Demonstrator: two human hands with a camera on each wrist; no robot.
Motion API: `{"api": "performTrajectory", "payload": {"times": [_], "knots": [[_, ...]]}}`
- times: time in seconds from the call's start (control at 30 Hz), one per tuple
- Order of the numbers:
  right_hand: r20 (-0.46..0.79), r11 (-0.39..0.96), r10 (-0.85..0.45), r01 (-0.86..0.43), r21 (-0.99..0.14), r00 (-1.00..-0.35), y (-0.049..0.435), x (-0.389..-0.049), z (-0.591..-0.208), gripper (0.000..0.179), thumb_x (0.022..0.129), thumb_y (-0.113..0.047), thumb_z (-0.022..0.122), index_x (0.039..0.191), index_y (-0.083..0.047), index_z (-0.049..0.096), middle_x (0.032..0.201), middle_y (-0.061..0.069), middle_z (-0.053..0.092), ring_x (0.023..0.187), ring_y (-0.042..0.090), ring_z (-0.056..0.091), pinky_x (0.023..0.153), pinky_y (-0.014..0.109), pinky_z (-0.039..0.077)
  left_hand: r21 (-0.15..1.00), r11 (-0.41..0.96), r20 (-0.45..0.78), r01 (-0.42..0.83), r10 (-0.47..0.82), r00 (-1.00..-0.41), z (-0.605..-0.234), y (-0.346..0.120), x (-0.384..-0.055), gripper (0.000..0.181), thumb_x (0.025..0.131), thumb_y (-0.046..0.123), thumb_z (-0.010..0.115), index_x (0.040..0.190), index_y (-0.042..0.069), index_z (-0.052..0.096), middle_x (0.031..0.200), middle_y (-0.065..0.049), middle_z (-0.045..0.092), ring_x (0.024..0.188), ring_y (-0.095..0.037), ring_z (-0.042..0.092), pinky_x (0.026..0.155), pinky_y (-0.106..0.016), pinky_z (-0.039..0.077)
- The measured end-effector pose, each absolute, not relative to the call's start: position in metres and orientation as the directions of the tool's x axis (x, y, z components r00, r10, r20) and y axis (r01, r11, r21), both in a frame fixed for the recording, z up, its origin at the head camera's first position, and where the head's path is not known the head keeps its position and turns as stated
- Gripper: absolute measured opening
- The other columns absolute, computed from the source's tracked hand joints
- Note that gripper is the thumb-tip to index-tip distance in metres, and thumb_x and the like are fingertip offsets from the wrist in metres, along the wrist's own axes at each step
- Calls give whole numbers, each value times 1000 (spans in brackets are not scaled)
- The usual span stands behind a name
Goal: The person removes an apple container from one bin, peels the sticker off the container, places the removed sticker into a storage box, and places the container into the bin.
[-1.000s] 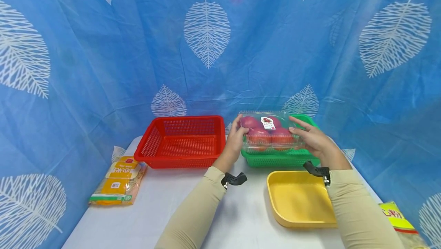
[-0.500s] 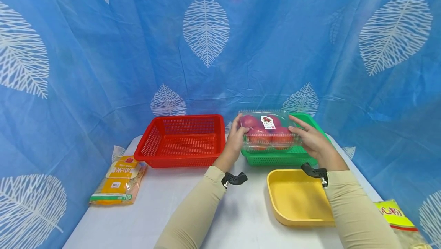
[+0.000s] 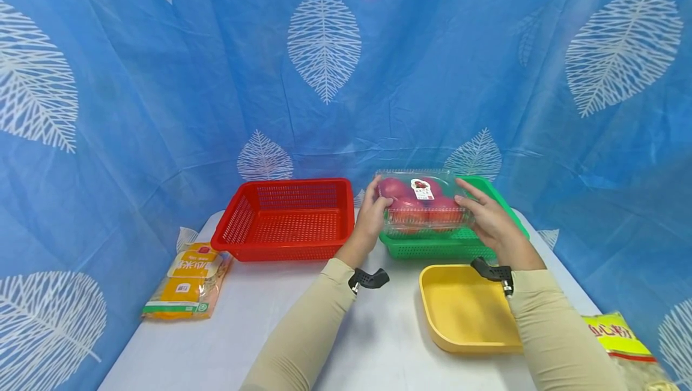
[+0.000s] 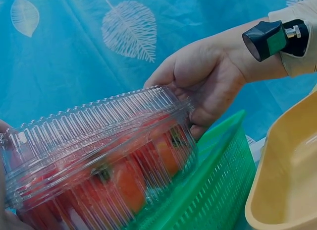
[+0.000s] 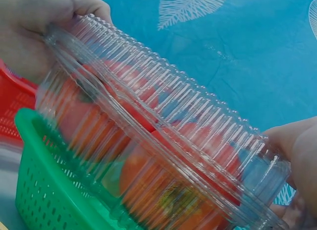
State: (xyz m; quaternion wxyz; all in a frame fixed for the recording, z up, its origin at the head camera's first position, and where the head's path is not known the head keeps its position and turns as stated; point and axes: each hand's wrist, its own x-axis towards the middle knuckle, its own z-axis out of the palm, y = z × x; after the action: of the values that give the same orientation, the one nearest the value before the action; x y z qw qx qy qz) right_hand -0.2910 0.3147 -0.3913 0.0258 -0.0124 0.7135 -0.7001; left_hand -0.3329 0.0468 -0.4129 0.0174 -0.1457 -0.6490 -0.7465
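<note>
A clear plastic clamshell box of tomatoes (image 3: 409, 213) is held between my two hands, above the green basket (image 3: 438, 251) in the head view. The left hand (image 3: 369, 221) grips the box's left end, its thumb over the near corner. At the other end the right hand (image 3: 493, 224) holds on, fingers along the side. Red tomatoes (image 5: 183, 155) show through the ribbed plastic in both wrist views, and a white label (image 3: 421, 189) sits on the lid. The box tilts in the left wrist view, close over the basket (image 4: 218, 178). Whether it touches the basket is unclear.
A red basket (image 3: 294, 253) stands left of the green one. The yellow tray (image 3: 467, 313) lies nearer, beside the right forearm. A yellow-orange food bag (image 3: 186, 280) is at far left. Another yellow bag (image 3: 622, 337) lies at the right edge, partly behind the sleeve.
Very little differs. The right forearm has shifted slightly left, showing more of the right-hand yellow bag. Both hands still hold the box over the green basket.
</note>
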Motion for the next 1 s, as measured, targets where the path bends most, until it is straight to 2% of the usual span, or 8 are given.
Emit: {"api": "performTrajectory", "payload": {"times": [0.33,0.6,0.73,0.87,1.0], "knots": [[2,-34,-25,-1,-999,-1000,309,-289,-393,67,112,-31,53,170,-28,21,174,15,3,115,16,55,83,28,54,962,-161,247,222,155,-957,-414,46,-332,67,99,11,53,164,19,37,169,-8,29,153,-30,30,120,-49,30],[14,-48,-16,-13,-999,-1000,309,-288,-397,65,113,-29,50,170,-28,19,174,14,3,114,16,56,77,27,52,962,-155,250,226,159,-955,-414,46,-330,67,99,12,53,163,19,38,168,-9,33,150,-29,36,119,-48,32],[13,-34,-8,-13,-999,-1000,308,-287,-397,64,114,-29,49,170,-29,19,174,14,4,119,17,54,81,28,53,960,-162,253,228,153,-955,-414,47,-330,67,99,11,53,163,18,38,168,-9,33,150,-29,36,120,-47,31],[3,-18,8,-3,-1000,-1000,306,-286,-397,63,114,-28,47,170,-31,19,175,12,3,129,21,47,89,28,52,964,-157,236,213,146,-961,-414,48,-330,66,99,11,53,162,22,41,169,-6,32,151,-28,33,120,-47,30],[4,-20,12,-4,-1000,-1000,304,-284,-397,63,114,-28,48,170,-31,19,175,11,2,132,23,45,90,29,52,966,-160,228,205,144,-963,-415,48,-329,65,98,12,53,162,24,42,168,-6,34,150,-28,36,119,-47,32]]}}
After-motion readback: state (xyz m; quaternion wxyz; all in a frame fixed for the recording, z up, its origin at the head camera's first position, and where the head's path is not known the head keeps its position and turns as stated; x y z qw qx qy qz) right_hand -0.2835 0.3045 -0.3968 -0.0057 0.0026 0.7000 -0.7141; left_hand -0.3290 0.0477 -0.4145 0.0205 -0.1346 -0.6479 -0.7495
